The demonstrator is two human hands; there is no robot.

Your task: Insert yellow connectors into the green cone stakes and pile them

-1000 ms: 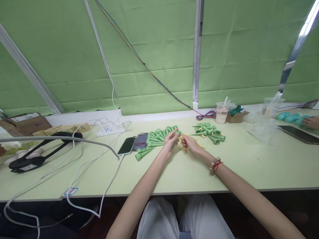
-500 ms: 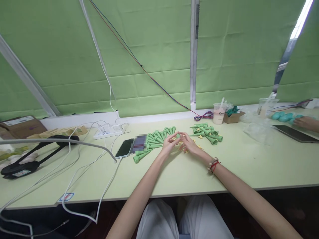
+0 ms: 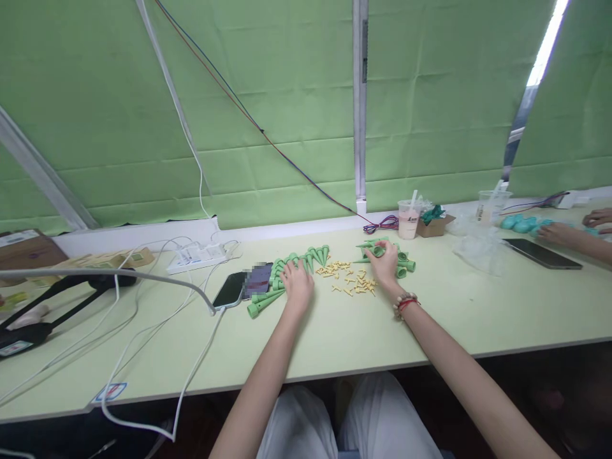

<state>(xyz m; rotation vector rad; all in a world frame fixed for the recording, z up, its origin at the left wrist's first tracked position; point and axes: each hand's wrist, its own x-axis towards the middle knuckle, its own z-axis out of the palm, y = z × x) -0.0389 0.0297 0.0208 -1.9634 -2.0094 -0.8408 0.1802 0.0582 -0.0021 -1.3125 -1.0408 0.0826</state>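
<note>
1. Green cones (image 3: pixel 287 271) lie fanned in a row on the table (image 3: pixel 478 312), left of centre, with a looser heap of green cones (image 3: pixel 399 258) to the right and small yellow pieces (image 3: pixel 351 280) scattered between.
2. The left hand (image 3: pixel 296 280) rests palm-down on the fanned row, fingers spread, gripping nothing visible.
3. The right hand (image 3: pixel 385 260) reaches into the heap, fingers curled about a cone; whether it grips firmly cannot be told.
4. The step in hand looks like fetching one cone from the heap.
5. The next move probably calls for lifting it clear and picking up a yellow piece.

Phone (image 3: pixel 258 280) blurred — yellow bits (image 3: pixel 351 280) too small.
</note>
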